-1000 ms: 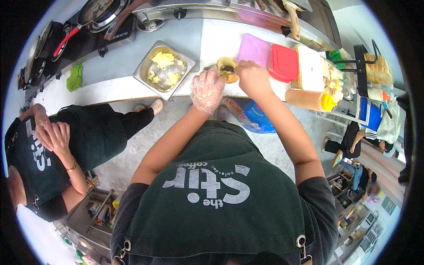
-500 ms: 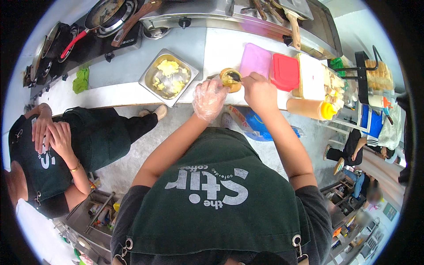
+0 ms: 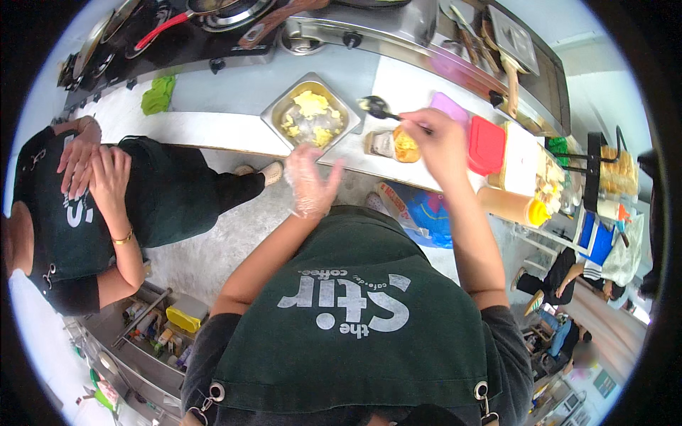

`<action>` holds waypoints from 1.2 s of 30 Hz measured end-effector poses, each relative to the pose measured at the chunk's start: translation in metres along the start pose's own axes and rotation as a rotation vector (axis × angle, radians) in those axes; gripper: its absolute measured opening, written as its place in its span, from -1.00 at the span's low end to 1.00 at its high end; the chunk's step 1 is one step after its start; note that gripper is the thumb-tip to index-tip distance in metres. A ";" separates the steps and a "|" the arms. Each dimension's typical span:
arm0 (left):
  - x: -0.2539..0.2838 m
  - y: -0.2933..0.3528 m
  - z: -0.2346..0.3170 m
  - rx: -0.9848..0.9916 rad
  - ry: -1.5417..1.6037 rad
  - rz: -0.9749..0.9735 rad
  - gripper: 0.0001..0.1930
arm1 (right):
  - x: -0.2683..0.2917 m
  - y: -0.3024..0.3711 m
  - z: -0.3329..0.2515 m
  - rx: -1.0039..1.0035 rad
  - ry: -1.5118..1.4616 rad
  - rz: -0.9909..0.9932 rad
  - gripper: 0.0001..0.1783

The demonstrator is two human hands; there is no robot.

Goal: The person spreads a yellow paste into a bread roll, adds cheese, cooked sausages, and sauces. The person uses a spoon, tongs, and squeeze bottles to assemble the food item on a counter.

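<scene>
My right hand [image 3: 439, 140] is closed round the handle of a black spoon [image 3: 376, 108], whose bowl points left above the counter with a little pale food in it. Below that hand lies a bread roll [image 3: 406, 147] with yellow filling on top, partly in a paper wrapper [image 3: 382, 144], touched by neither hand. My left hand [image 3: 311, 184], in a clear plastic glove, is open with fingers spread at the counter's front edge. Just beyond its fingertips stands a square steel pan [image 3: 348, 129] holding clumps of what looks like scrambled egg [image 3: 312, 104].
Right of the roll are a purple flat piece [image 3: 447, 108], a red-lidded container [image 3: 486, 145] and a sauce bottle with yellow cap [image 3: 515, 206]. A green cloth [image 3: 158, 95] lies at left; a stove with pans [image 3: 206, 20] is behind. A co-worker [image 3: 167, 192] stands at left.
My left hand has let go of the wrapped roll and moved left toward the pan. The roll now lies on the counter. The spoon has come out of the roll and points left.
</scene>
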State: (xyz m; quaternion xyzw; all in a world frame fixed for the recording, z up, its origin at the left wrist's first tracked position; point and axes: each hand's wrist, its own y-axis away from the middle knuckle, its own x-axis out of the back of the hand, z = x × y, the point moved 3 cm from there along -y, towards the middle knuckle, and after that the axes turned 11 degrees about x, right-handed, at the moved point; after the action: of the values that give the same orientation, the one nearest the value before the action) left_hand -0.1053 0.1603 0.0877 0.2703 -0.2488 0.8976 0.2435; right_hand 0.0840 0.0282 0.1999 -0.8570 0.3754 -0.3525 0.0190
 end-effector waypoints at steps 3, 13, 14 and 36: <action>0.004 0.007 -0.047 0.458 0.130 0.043 -0.41 | -0.080 -0.031 -0.006 0.196 0.209 -0.148 -0.85; -0.024 0.003 -0.083 1.101 0.945 -0.252 -0.77 | -0.174 -0.027 0.048 0.378 0.633 -0.504 -0.88; -0.026 0.005 -0.087 1.108 0.979 -0.249 -0.76 | -0.172 -0.026 0.046 0.385 0.654 -0.556 -0.89; -0.035 0.002 -0.085 1.247 1.209 -0.221 -0.76 | -0.168 -0.031 0.045 0.371 0.638 -0.763 -0.85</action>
State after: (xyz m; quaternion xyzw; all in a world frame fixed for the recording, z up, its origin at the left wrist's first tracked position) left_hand -0.1114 0.1970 0.0039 -0.1455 0.4868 0.8309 0.2269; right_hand 0.0521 0.1504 0.0761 -0.7651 -0.0446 -0.6381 -0.0743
